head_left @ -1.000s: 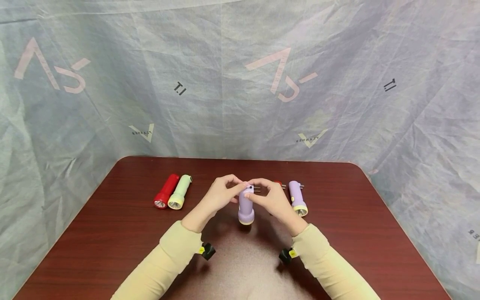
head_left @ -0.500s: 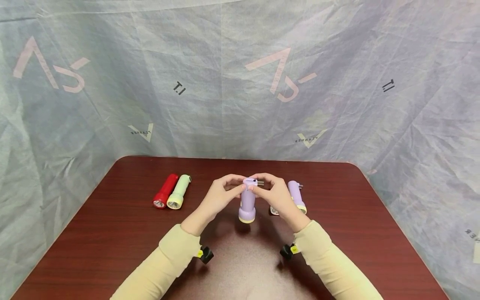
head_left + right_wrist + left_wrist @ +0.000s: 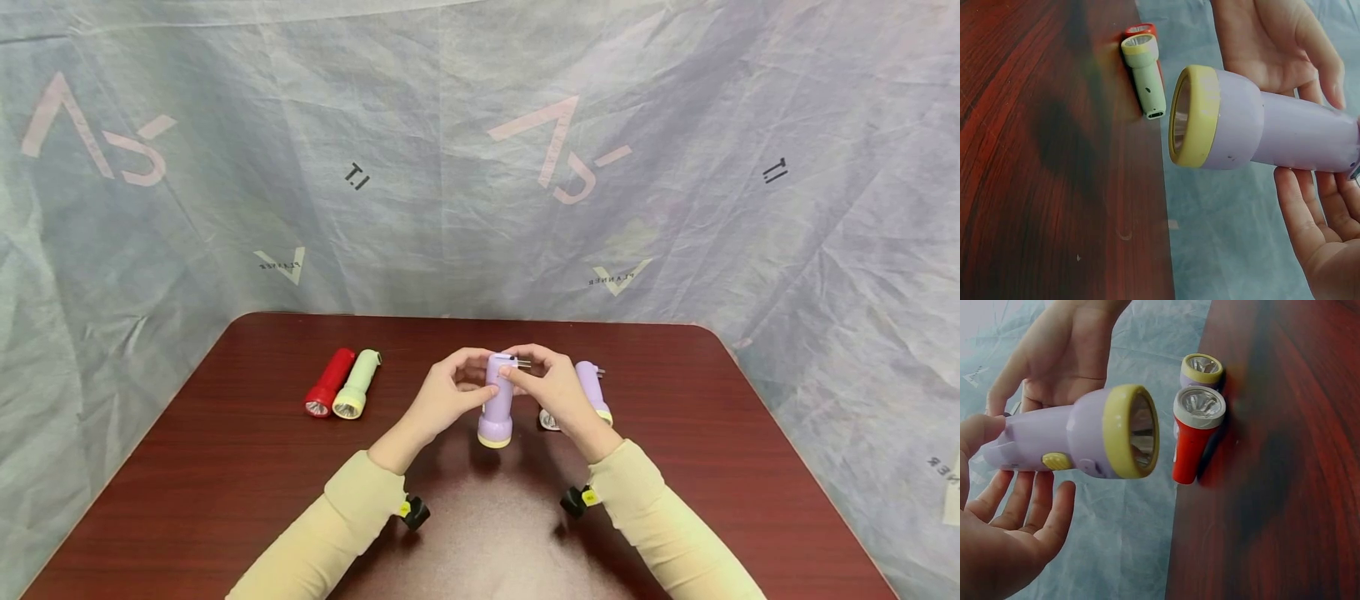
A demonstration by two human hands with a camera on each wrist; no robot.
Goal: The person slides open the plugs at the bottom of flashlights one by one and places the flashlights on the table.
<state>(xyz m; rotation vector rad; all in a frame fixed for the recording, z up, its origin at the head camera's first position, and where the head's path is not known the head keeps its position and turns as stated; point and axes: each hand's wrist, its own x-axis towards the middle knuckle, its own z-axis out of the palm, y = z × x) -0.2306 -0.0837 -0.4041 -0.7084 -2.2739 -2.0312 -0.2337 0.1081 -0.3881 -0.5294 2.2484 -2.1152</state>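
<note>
A lilac flashlight (image 3: pixel 497 417) with a yellow rim hangs above the table, lens end down, between both hands. My left hand (image 3: pixel 442 393) grips its body, thumb on the near side and fingers behind. With thumb and fingers, my right hand (image 3: pixel 555 392) pinches the tail end, where two metal plug prongs (image 3: pixel 523 364) stick out to the right. A ribbed yellow switch (image 3: pixel 1057 461) shows on the flashlight's side in the left wrist view. The right wrist view shows its smooth lilac body (image 3: pixel 1300 131); the right thumb is mostly out of frame there.
At the left of the dark red table (image 3: pixel 187 467) lie a red flashlight (image 3: pixel 331 383) and a pale green one (image 3: pixel 358 385), side by side. To the right rest a second lilac flashlight (image 3: pixel 590 385) and a red one with a white rim (image 3: pixel 1192 450), partly hidden behind my right hand.
The flashlight's tail has risen and shifted slightly right, with its prongs moving along. My left thumb has moved from the tail down onto the body. The right hand keeps its hold.
</note>
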